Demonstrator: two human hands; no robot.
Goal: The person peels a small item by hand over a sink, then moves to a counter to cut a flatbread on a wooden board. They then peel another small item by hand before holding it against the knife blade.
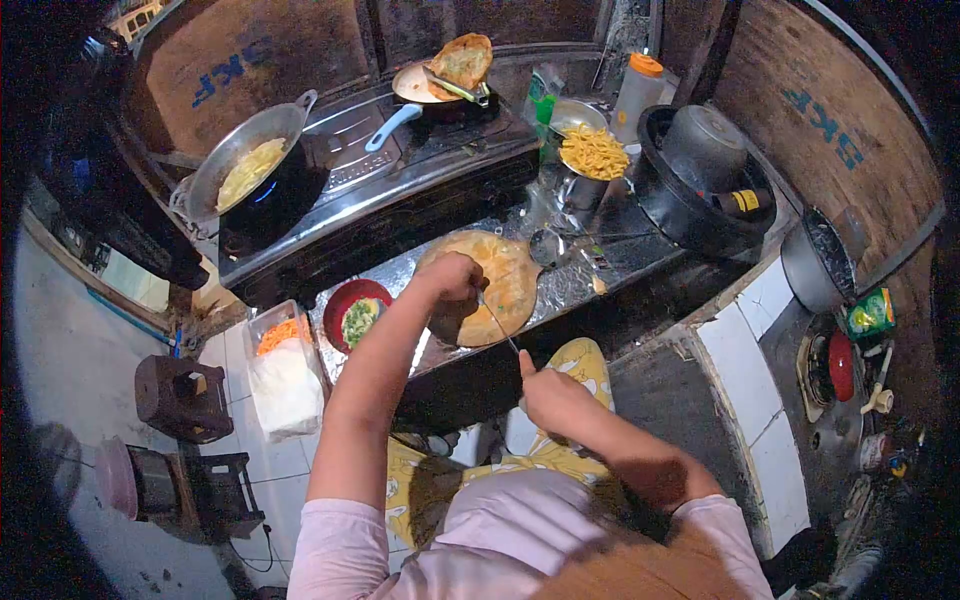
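My right hand (558,402) is wrapped around the handle of a thin-bladed knife (502,328), thumb along the handle. The blade slants up and left over a round wooden cutting board (512,285), which has orange stains on it. Above the board's left part, my left hand (452,276) is closed, with its fingers at the far end of the blade. What those fingers grip is hidden. Left of the board stands a red bowl (335,312) with chopped greens (361,322) in it, partly behind my left forearm.
A stove (345,150) behind carries a wok (240,145) of frying food and a pan (412,82) with a browned flat piece and tongs. Cut yellow strips (592,152) fill a metal pot. A dark basin (655,205) stands right; a plastic container (285,385) stands left.
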